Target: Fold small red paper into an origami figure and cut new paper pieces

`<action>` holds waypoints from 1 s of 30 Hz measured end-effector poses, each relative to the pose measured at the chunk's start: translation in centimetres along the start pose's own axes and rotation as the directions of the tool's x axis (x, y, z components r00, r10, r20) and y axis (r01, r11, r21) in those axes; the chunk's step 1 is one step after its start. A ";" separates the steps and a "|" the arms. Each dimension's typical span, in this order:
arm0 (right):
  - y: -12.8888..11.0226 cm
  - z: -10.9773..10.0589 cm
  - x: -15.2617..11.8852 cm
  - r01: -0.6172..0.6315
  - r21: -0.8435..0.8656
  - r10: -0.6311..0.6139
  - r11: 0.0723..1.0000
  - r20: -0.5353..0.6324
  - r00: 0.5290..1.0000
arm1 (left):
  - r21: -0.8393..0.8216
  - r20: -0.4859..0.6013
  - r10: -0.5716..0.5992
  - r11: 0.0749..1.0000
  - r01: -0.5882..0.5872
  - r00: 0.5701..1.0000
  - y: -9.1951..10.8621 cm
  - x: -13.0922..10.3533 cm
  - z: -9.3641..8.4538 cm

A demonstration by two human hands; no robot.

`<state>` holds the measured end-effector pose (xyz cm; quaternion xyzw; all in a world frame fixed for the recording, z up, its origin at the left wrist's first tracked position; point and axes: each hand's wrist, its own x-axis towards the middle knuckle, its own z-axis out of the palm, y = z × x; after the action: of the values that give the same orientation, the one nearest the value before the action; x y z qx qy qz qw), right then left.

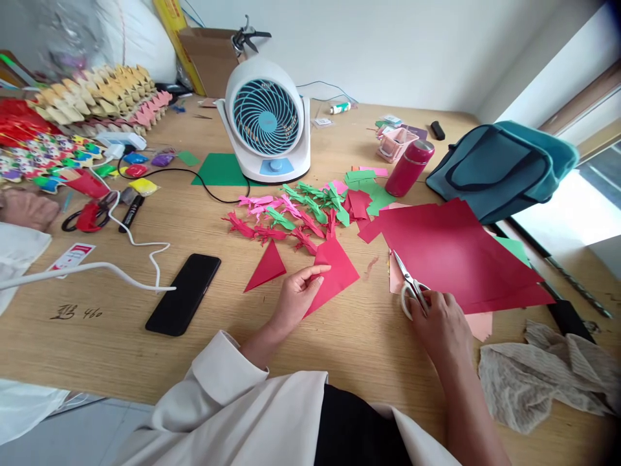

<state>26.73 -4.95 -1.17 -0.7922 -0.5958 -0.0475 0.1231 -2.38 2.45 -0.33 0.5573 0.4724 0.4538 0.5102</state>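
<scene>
My left hand (301, 291) pinches the edge of a red paper square (339, 266) just above the table, thumb and finger pressed on it. On the right, my right hand (442, 318) has its fingers at the white handles of a pair of scissors (410, 285), whose blades point away from me over the edge of large red paper sheets (436, 249). A folded red paper triangle (268, 266) lies left of my left hand. Beyond the square sits a pile of folded paper figures (291, 210) in pink, green and red.
A white fan (266, 116) stands at the back. A black phone (184, 294) and a white cable (111, 266) lie on the left. To the right are a red bottle (410, 169), a teal bag (495, 169) and a crumpled cloth (543, 375).
</scene>
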 end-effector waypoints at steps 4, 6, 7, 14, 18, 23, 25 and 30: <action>-0.3 -0.9 -1.1 -0.078 0.330 0.058 0.941 0.071 0.996 | -0.042 -0.002 -0.048 0.998 0.047 0.999 0.3 0.1 -0.2; -0.9 -1.9 -2.1 -0.164 0.558 0.053 0.813 0.211 0.976 | -0.058 -0.007 -0.054 0.997 0.053 0.999 0.6 0.1 -0.4; -1.4 -2.5 -2.6 -0.193 0.645 0.003 0.739 0.283 0.959 | -0.061 -0.014 -0.049 0.997 0.048 0.999 0.8 0.2 -0.5; -4.1 -6.0 -5.0 -0.400 0.782 -0.317 0.479 0.579 0.752 | -0.018 0.003 -0.007 1.000 0.007 1.000 2.0 0.4 -1.6; -4.9 -6.6 -5.8 -0.470 0.744 -0.393 0.475 0.657 0.643 | 0.019 0.032 -0.008 1.000 0.008 0.999 2.7 0.1 -2.0; -5.7 -6.8 -6.3 -0.561 0.684 -0.423 0.467 0.730 0.537 | 0.034 0.071 -0.018 0.999 0.016 0.997 3.7 -0.1 -1.9; -5.8 -6.8 -6.3 -0.560 0.685 -0.426 0.466 0.728 0.536 | 0.036 0.078 -0.011 0.999 0.008 0.997 3.9 -0.2 -1.9; -5.9 -6.8 -6.0 -0.564 0.682 -0.457 0.465 0.731 0.507 | 0.057 0.099 -0.034 0.998 0.028 0.995 4.2 -0.4 -1.8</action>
<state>19.86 -10.74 4.88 -0.5360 -0.4713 0.6709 0.2013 -3.94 2.20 3.96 0.5858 0.4673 0.4043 0.5244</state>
